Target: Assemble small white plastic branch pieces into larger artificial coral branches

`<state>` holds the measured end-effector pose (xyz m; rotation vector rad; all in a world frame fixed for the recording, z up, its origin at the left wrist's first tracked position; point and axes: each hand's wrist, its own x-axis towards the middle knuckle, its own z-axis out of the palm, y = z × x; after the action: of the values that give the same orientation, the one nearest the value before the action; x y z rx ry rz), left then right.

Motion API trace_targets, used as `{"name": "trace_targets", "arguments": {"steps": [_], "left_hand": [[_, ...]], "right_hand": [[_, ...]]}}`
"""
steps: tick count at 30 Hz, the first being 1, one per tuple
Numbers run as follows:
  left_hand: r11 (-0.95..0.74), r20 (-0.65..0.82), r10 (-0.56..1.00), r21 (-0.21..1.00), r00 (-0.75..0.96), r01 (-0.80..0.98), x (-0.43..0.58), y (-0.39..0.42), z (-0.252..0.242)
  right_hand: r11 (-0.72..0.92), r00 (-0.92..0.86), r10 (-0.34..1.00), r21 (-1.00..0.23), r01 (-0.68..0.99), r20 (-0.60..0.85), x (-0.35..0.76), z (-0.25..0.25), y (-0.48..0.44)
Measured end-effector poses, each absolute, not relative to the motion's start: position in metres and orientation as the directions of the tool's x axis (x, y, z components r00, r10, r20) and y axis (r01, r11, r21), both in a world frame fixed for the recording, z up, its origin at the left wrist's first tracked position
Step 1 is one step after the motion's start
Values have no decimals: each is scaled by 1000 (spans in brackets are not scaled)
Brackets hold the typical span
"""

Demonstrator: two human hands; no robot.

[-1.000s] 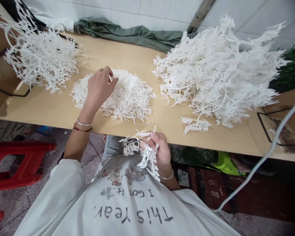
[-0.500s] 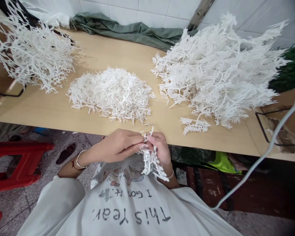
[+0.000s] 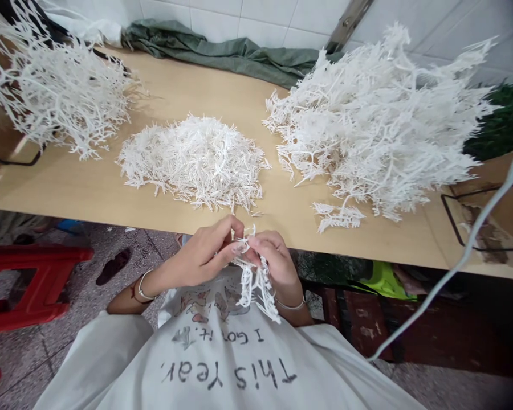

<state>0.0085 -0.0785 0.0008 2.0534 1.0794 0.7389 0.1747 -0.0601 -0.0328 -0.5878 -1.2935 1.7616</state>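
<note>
Just off the table's front edge, my left hand (image 3: 207,250) pinches the upper end of a white plastic branch (image 3: 256,285) between thumb and bent fingers. My right hand (image 3: 277,262) grips the same branch from the other side, thumb against its stem. The forked tips of the branch dangle below the fingers, in front of my shirt. Beyond my hands lies a heap of small white plastic sprigs (image 3: 196,159). A big pile of white branched plastic pieces (image 3: 380,119) sits at the right, with one small branch (image 3: 340,216) apart at its front.
Bare, thicker-looking white stems (image 3: 64,91) are piled at the table's left end. A rolled green cloth (image 3: 222,54) lies along the tiled wall. A pale cable (image 3: 461,259) crosses the right side. Red stools (image 3: 29,285) stand on the floor at left.
The branch has shifted slightly left and down in my hands. My left fingers, straighter before, are now more bent, with the index raised. The piles look the same.
</note>
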Motion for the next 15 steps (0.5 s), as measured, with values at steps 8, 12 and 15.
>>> {"name": "trace_targets", "arguments": {"steps": [8,12,15], "left_hand": [[-6,47,783,998,620,-68,6,-79,-7],[307,100,688,858,719,-412,8,-86,-18],[384,106,683,789,723,-479,12,-88,-20]], "right_hand": [[-243,-623,763,-817,-522,171,170,-38,-64],[-358,-685,613,-635,-685,393,162,-49,-67],[-414,-685,544,-555,-721,485,156,-56,-68]]}}
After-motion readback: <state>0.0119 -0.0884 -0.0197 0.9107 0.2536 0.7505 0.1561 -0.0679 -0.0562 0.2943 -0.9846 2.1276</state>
